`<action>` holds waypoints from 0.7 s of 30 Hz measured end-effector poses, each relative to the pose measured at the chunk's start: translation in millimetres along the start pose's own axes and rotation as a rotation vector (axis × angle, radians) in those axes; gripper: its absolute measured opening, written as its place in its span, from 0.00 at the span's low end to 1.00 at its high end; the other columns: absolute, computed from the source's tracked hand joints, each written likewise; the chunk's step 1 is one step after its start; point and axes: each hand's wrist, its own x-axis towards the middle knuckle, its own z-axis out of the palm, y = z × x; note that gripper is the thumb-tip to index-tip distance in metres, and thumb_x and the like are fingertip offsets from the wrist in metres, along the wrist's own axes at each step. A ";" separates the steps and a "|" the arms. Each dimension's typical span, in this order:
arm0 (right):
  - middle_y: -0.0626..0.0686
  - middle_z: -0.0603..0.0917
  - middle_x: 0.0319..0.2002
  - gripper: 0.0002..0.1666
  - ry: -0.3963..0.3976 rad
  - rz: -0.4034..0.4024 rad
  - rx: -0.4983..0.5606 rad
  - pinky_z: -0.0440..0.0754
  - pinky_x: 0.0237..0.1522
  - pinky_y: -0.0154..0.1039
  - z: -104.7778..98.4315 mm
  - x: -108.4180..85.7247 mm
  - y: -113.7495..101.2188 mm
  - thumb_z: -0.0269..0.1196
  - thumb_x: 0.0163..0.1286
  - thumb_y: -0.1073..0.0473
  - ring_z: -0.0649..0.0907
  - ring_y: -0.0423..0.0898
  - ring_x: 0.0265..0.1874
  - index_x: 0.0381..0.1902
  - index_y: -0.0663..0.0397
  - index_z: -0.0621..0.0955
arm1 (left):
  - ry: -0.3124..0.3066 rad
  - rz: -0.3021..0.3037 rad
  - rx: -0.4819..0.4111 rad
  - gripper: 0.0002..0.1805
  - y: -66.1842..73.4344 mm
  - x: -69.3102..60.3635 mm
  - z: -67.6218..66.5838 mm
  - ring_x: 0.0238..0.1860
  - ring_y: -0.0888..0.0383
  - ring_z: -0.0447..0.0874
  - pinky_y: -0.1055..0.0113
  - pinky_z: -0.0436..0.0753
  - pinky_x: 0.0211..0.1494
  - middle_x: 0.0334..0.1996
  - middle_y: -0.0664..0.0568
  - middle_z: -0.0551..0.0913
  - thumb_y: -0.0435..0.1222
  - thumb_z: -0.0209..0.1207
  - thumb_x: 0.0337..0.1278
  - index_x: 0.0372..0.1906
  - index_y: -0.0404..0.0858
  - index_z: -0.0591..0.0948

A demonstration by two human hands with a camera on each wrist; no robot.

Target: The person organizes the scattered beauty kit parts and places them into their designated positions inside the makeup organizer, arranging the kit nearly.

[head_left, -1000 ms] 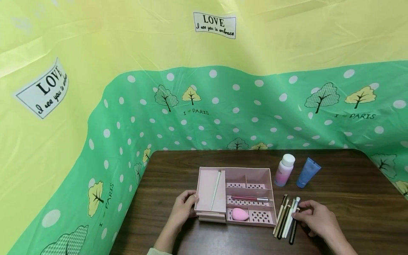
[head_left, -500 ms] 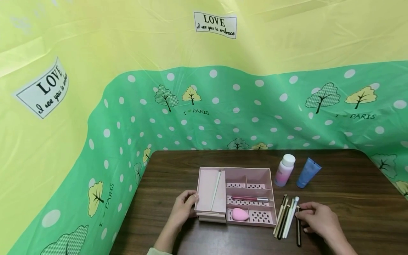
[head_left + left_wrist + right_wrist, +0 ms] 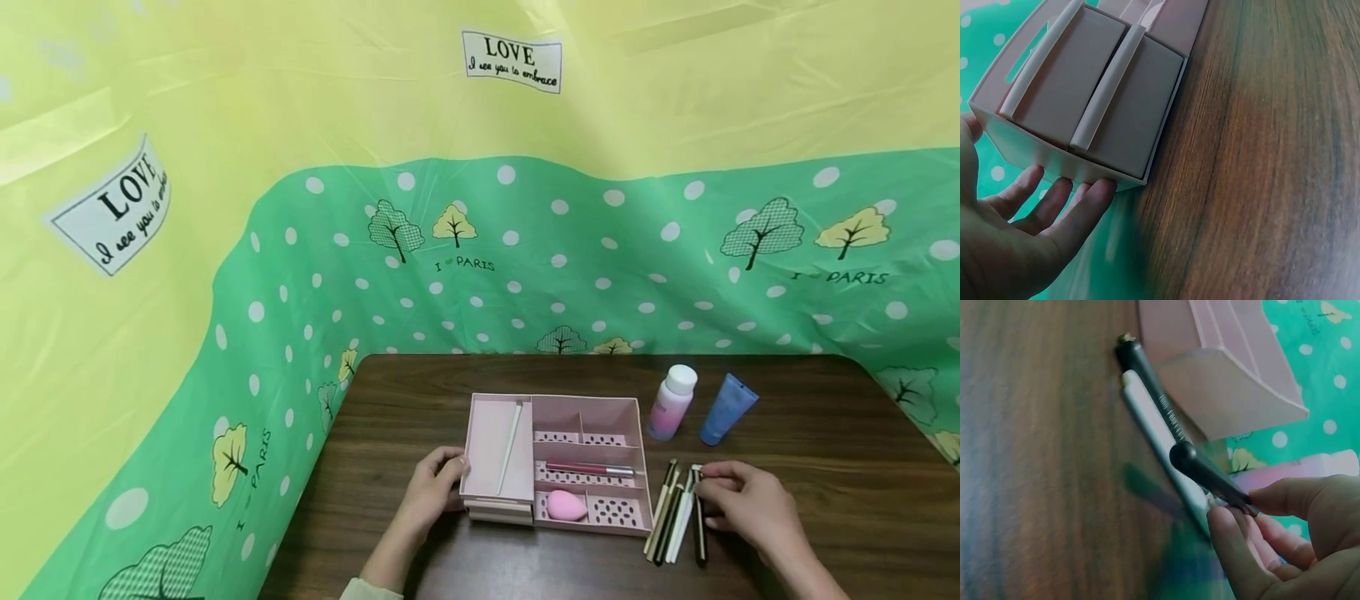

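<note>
Your right hand pinches the black brush, beside the other brushes, right of the box; guide it lightly, without pushing these; your left hand, fingers uncurled, touches the box.

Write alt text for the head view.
A right hand pinches a black-handled brush beside other brushes on a brown table, while the left hand touches a pink organizer holding a red tube and pink sponge. A white-capped bottle and blue tube are beyond.
</note>
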 end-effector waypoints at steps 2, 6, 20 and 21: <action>0.57 0.88 0.40 0.28 0.006 -0.032 0.005 0.91 0.30 0.40 2.2 -0.3 -5.2 0.66 0.69 0.60 0.88 0.43 0.27 0.61 0.73 0.76 | -0.008 -0.002 -0.010 0.22 0.0 -0.2 -0.4 0.48 0.53 0.83 0.56 0.91 0.45 0.51 0.41 0.80 0.41 0.57 0.71 0.60 0.30 0.78; 0.58 0.87 0.40 0.26 0.015 -0.093 0.040 0.91 0.30 0.40 7.0 -1.2 -15.2 0.66 0.70 0.61 0.87 0.41 0.28 0.61 0.72 0.77 | -0.024 -0.009 -0.051 0.23 0.8 -0.7 -0.4 0.50 0.51 0.83 0.54 0.91 0.46 0.52 0.40 0.79 0.41 0.56 0.71 0.61 0.28 0.76; 0.63 0.86 0.43 0.22 0.021 -0.213 0.089 0.90 0.28 0.41 20.1 -1.6 -37.3 0.65 0.71 0.63 0.85 0.37 0.29 0.58 0.71 0.78 | -0.021 0.010 -0.028 0.23 6.3 -2.2 0.9 0.45 0.53 0.84 0.56 0.91 0.43 0.51 0.40 0.79 0.40 0.57 0.70 0.62 0.29 0.76; 0.63 0.86 0.43 0.22 0.021 -0.218 0.098 0.90 0.28 0.41 21.5 -1.3 -38.8 0.65 0.71 0.64 0.85 0.38 0.29 0.58 0.71 0.78 | -0.021 0.008 -0.027 0.23 6.3 -2.1 0.7 0.44 0.54 0.84 0.56 0.91 0.43 0.51 0.40 0.79 0.40 0.57 0.70 0.62 0.29 0.76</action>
